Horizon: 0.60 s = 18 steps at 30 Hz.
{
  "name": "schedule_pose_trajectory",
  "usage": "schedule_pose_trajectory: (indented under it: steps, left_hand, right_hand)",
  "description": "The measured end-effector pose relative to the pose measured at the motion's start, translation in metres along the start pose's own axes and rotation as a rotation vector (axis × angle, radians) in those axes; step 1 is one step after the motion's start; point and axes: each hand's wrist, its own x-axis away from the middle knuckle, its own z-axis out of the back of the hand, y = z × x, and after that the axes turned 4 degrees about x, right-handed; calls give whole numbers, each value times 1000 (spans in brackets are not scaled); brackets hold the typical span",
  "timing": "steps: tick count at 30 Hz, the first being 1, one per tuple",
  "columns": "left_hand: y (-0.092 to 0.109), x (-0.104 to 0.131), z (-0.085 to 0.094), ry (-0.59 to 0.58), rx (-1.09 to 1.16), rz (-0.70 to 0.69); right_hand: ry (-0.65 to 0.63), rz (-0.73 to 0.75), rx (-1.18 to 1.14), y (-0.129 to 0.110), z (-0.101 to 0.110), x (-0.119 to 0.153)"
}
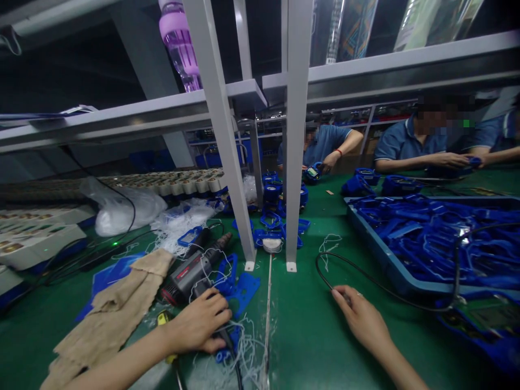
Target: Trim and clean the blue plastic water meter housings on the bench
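Note:
My left hand (199,324) is closed round the handle of a dark grey heat gun (190,275), which lies on the green bench with its nozzle pointing away to the right. Loose white threads (248,346) and blue plastic pieces (246,292) lie around that hand. A yellow-handled screwdriver (163,319) sits just left of it, partly under my forearm. Between thumb and fingers, my right hand (363,320) pinches the end of a black cable (345,257). The cable loops up and runs right, to a blue-cased device with a small screen (487,314).
A blue tray (377,254) full of blue plastic frames stands at right. Two white shelf posts (294,216) rise ahead. A brown cloth (109,309) and plastic bags (125,208) lie left, near rows of cream-coloured units (40,246). Several co-workers in blue shirts (398,143) sit opposite.

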Motion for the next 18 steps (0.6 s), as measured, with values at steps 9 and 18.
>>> schedule_pose_trajectory:
  steps: [9, 18]
  left_hand:
    - [-85, -9, 0, 114, -165, 3]
    - [-140, 9, 4, 340, -340, -71]
  right_hand:
    - [27, 71, 165, -12, -11, 11]
    - [59, 160, 101, -72, -48, -7]
